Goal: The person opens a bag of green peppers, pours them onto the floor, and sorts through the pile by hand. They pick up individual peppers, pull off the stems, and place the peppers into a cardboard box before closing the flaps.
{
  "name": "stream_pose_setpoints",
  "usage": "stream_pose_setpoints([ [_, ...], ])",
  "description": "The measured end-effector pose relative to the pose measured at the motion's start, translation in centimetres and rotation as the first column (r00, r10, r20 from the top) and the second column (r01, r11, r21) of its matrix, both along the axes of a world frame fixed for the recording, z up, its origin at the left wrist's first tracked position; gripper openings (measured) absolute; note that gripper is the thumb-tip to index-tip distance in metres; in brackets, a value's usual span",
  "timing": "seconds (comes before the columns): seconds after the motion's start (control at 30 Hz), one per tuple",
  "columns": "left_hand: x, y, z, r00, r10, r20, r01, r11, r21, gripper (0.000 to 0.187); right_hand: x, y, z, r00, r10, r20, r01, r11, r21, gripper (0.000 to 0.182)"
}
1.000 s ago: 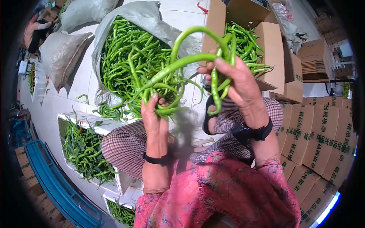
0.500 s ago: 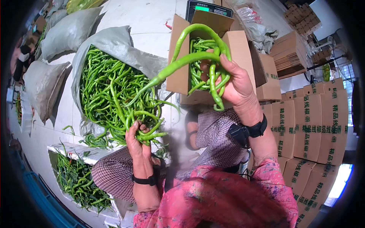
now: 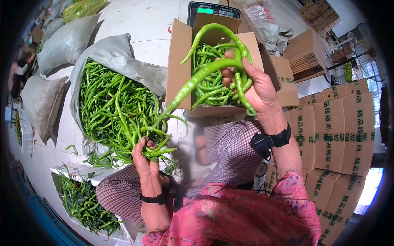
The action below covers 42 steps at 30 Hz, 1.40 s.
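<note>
My right hand (image 3: 260, 88) is closed round several long green chili peppers (image 3: 205, 76), held up in front of an open cardboard box (image 3: 179, 61). One pepper curves over the top and another points down to the left. Inside the box lie more green peppers (image 3: 201, 55). My left hand (image 3: 144, 158) is closed on a small bunch of green peppers (image 3: 158, 141), beside the opening of a grey woven sack (image 3: 108, 51). A large heap of green peppers (image 3: 106, 96) spills from that sack.
A digital scale (image 3: 213, 10) stands behind the box. Full sacks (image 3: 67, 39) lie at the left. A white foam box (image 3: 78, 171) with peppers and leaves sits near my left knee. Printed cartons (image 3: 328, 131) are stacked at the right, with flattened cardboard (image 3: 301, 53) behind.
The view has shifted slightly, so the sack and box appear a little further left. Both hands still hold their peppers; the right hand's bunch has tilted slightly, showing more of the box's contents.
</note>
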<state>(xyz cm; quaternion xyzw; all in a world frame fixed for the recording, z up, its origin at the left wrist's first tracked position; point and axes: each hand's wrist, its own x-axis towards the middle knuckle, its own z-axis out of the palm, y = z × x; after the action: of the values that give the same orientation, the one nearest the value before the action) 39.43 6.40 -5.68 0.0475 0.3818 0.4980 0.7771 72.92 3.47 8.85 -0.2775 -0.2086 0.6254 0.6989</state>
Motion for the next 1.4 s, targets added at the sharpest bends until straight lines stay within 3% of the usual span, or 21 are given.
stream_pose_setpoints([
  [0.07, 0.3, 0.0, -0.1, 1.0, -0.014, -0.009, 0.015, 1.0, 0.025, 0.02, 0.5, -0.2, 0.2, 1.0, 0.005, -0.003, -0.005, 1.0, -0.013, 0.041],
  [0.17, 0.8, 0.0, -0.1, 0.999, -0.026, -0.026, 0.027, 0.999, 0.027, 0.016, 1.5, -0.4, -0.4, 0.987, 0.034, -0.159, -0.033, 0.999, 0.009, 0.044],
  [0.4, 1.6, 0.1, -0.6, 0.998, -0.044, -0.043, 0.045, 0.999, 0.022, 0.01, 2.5, -0.2, 0.3, 0.994, 0.021, -0.107, -0.019, 1.0, 0.017, 0.042],
  [0.47, 2.0, 0.3, -0.5, 0.997, -0.043, -0.056, 0.044, 0.999, 0.007, 0.015, 3.1, 0.4, 1.0, 0.983, -0.114, 0.141, 0.114, 0.993, 0.01, 0.039],
  [0.5, 2.1, 0.3, -0.5, 0.997, -0.04, -0.071, 0.04, 0.999, -0.008, 0.02, 3.2, 0.8, 1.6, 0.916, -0.216, 0.338, 0.231, 0.973, -0.004, 0.037],
  [0.53, 2.2, 0.3, -0.6, 0.997, -0.042, -0.071, 0.041, 0.999, -0.009, 0.02, 4.1, 1.1, 2.0, 0.87, -0.213, 0.445, 0.228, 0.973, 0.019, 0.034],
  [0.6, 2.3, 0.3, -0.8, 0.996, -0.035, -0.076, 0.034, 0.999, -0.014, 0.02, 4.8, 2.2, 2.7, 0.611, -0.331, 0.719, 0.426, 0.903, 0.054, 0.029],
  [0.63, 2.3, 0.3, -0.8, 0.996, -0.036, -0.079, 0.035, 0.999, -0.016, 0.02, 5.6, 2.8, 2.6, 0.614, -0.331, 0.717, 0.427, 0.903, 0.051, 0.029],
  [0.7, 2.6, 0.3, -0.8, 0.993, -0.048, -0.111, 0.046, 0.999, -0.017, 0.01, 7.4, 4.3, 2.2, 0.121, -0.442, 0.889, 0.585, 0.755, 0.296, 0.023],
  [0.73, 2.6, 0.3, -1.0, 0.992, -0.047, -0.113, 0.045, 0.999, -0.018, 0.01, 7.9, 4.9, 1.9, 0.123, -0.441, 0.889, 0.585, 0.756, 0.294, 0.023],
  [0.8, 2.7, 0.3, -1.4, 0.991, -0.06, -0.123, 0.058, 0.998, -0.025, 0.01, 8.5, 6.2, 0.5, -0.354, -0.112, 0.928, 0.579, 0.754, 0.312, 0.022],
  [0.83, 2.9, 0.3, -1.5, 0.99, -0.062, -0.126, 0.06, 0.998, -0.026, 0.01, 9.2, 7.0, -2.3, -0.581, -0.097, 0.808, 0.453, 0.786, 0.42, 0.025],
  [0.9, 3.2, 0.2, -1.7, 0.987, -0.071, -0.144, 0.067, 0.997, -0.032, 0.012, 8.1, 7.1, -6.5, -0.522, -0.002, 0.853, 0.289, 0.94, 0.179, 0.029],
  [0.93, 3.4, 0.1, -1.6, 0.986, -0.072, -0.15, 0.067, 0.997, -0.035, 0.012, 7.6, 7.1, -8.6, -0.531, 0.231, 0.815, 0.233, 0.965, -0.121, 0.034],
  [1.0, 3.6, 0.1, -1.5, 0.987, -0.073, -0.14, 0.064, 0.996, -0.069, 0.021, 5.7, 6.2, -9.8, -0.5, 0.443, 0.744, 0.186, 0.894, -0.407, 0.047],
  [1.07, 3.5, 0.2, -1.7, 0.986, -0.074, -0.152, 0.064, 0.995, -0.07, 0.022, 5.6, 5.8, -9.4, -0.528, 0.435, 0.73, 0.162, 0.895, -0.416, 0.054],
  [1.13, 3.6, 0.1, -1.7, 0.978, -0.076, -0.195, 0.068, 0.997, -0.044, 0.013, 7.7, 5.5, -9.3, -0.369, 0.394, 0.842, 0.003, 0.906, -0.423, 0.065],
  [1.17, 3.6, 0.2, -2.0, 0.977, -0.08, -0.197, 0.071, 0.996, -0.052, 0.013, 8.8, 5.7, -8.3, -0.154, 0.52, 0.84, -0.085, 0.84, -0.535, 0.07],
  [1.2, 3.5, 0.2, -2.3, 0.976, -0.08, -0.201, 0.066, 0.995, -0.078, 0.013, 8.8, 5.3, -5.8, 0.024, 0.587, 0.809, -0.089, 0.807, -0.583, 0.06],
  [1.27, 3.5, 0.3, -2.7, 0.975, -0.083, -0.207, 0.062, 0.992, -0.108, 0.013, 10.3, 4.5, -4.7, 0.349, 0.521, 0.779, -0.073, 0.844, -0.532, 0.053],
  [1.4, 3.9, 0.3, -2.8, 0.971, -0.094, -0.219, 0.07, 0.991, -0.118, 0.014, 11.9, 3.8, -4.9, 0.47, 0.399, 0.787, 0.099, 0.862, -0.497, 0.044],
])
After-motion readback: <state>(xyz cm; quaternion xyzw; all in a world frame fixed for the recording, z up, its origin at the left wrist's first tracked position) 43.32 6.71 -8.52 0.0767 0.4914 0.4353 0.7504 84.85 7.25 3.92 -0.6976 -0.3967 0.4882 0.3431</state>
